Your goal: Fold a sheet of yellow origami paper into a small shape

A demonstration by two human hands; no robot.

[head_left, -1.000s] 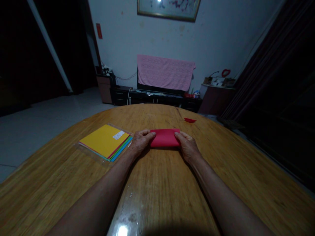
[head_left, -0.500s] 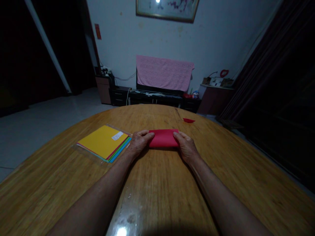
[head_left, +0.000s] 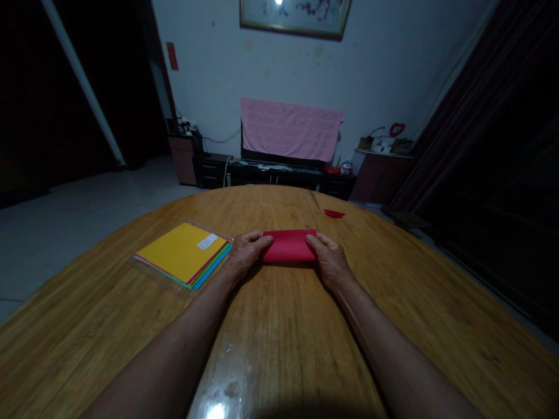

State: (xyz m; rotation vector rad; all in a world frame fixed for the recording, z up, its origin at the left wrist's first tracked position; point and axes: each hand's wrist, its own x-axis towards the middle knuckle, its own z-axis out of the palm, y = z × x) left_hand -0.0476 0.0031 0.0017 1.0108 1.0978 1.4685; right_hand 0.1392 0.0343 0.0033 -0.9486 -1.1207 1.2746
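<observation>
A sheet of red paper point(head_left: 289, 247), folded into a wide rectangle, is held level between my two hands just over the table. My left hand point(head_left: 247, 251) pinches its left end, thumb on top and fingers behind. At the right end, my right hand point(head_left: 328, 256) grips it the same way, with the thumb lying on the upper face. The fingers beneath the paper are hidden. Close by my left wrist lies a clear plastic pack of coloured paper point(head_left: 179, 250), yellow on top, with red, green and blue edges showing.
A small folded red paper piece point(head_left: 334, 213) rests near the far right of the round wooden table point(head_left: 279, 337). Beyond the table's far edge stand a low black cabinet point(head_left: 275, 176) and a screen draped with a pink cloth point(head_left: 290, 129).
Almost nothing differs. Both hands keep their hold on the folded red paper, and the whole view has shifted very slightly.
</observation>
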